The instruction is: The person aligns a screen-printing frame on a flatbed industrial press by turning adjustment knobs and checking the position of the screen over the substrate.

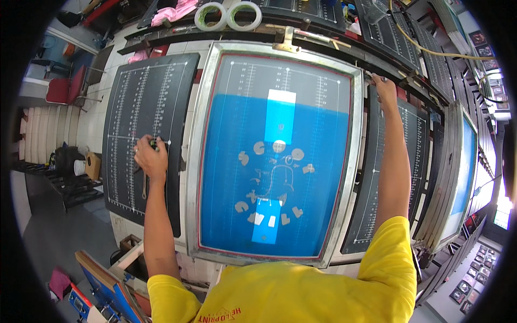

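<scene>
The left hand (151, 155), left of the screen (231, 126), has its fingers bent and drawn together on a small green thing (153, 144), of which only part shows between the fingertips. A wrench (144, 187) extends below this hand; whether it is held or merely lies there cannot be told. The right hand (384, 89), just beyond the upper right corner of the screen, has its fingers bent at a small metal part (370, 78); whether they pinch it cannot be told. The screen itself lies between the two forearms, blue over most of its area with a grey band at its far end, and set in a pale metal frame (200, 145). A ring of pale shapes (279, 146) surrounds finer marks near its middle, and two bright rectangular reflections cross its surface. A metal clamp (287, 42) sits at the middle of its far edge. A dark left board (124, 102) with white ruled lines lies left of the screen, beneath the left hand; a similar right board (371, 199) lies to its right, partly covered by the right forearm. Beyond the screen's far edge stand two tape rolls (212, 27), with a pink cloth (175, 12) to their left. Farther right of the screen are stacked frames (447, 177); far to its left is a red chair (59, 90).
</scene>
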The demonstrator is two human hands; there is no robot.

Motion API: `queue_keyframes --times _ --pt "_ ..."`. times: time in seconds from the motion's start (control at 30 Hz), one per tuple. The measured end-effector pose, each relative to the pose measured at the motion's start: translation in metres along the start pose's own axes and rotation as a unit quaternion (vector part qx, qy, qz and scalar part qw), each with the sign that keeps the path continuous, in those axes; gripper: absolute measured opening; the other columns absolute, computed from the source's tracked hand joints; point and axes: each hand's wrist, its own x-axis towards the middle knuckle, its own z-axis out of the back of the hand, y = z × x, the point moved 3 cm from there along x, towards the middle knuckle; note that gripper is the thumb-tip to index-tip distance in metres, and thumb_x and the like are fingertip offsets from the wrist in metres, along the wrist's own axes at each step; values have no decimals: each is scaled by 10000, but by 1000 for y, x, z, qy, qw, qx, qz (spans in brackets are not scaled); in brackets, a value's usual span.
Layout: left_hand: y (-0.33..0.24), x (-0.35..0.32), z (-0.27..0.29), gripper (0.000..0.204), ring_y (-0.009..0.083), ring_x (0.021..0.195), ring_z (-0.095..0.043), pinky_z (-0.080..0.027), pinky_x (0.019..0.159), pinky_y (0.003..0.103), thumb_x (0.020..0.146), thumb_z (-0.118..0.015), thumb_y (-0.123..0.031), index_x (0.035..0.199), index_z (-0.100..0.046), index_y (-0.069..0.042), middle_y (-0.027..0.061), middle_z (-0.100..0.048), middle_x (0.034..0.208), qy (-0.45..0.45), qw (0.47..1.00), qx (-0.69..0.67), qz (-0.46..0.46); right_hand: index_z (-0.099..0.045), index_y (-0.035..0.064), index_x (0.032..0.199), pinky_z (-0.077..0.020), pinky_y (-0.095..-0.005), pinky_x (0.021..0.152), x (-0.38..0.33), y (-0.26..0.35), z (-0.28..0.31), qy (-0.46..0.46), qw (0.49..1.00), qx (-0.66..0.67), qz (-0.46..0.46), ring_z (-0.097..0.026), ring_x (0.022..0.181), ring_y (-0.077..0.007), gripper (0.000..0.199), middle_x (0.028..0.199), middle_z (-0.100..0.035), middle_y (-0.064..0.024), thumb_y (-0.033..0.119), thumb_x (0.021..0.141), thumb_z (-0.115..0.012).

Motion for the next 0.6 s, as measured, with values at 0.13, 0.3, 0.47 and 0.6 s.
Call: queue_keyframes --times 0.13,0.3,0.47,0.6 --pt "-11 4 -4 282 331 1009 -538 -409 852 465 850 -622 -287 1013 -598 -58 120 -593 991 10 1000 -3 -2 -704 -9 907 -469 -348 691 -62 -52 43 -46 991 -30 121 -623 728 -192 381 771 -679 -115 364 858 -640" --pt "-1 2 1 286 320 1010 -543 -416 850 472 854 -624 -308 1001 -606 -63 111 -601 991 -7 1000 -7 4 -688 -27 956 -469 -298 765 -154 -108 66 -13 997 -1 72 -631 820 -166 303 859 -704 -119 261 915 -602" --pt "-2 -4 -1 320 315 1023 -543 -414 865 473 862 -632 -349 1012 -619 -66 97 -612 997 -7 1000 -18 -3 -680 -29 977 -460 -288 740 -228 -142 82 22 998 23 46 -611 799 -143 307 871 -710 -103 262 936 -593" --pt "2 -4 -4 316 302 1020 -549 -416 872 462 870 -632 -361 1008 -641 -77 89 -622 998 -30 998 -50 -23 -663 -24 975 -454 -318 691 -289 -131 79 52 998 -18 28 -597 751 -152 312 838 -701 -105 271 962 -562"
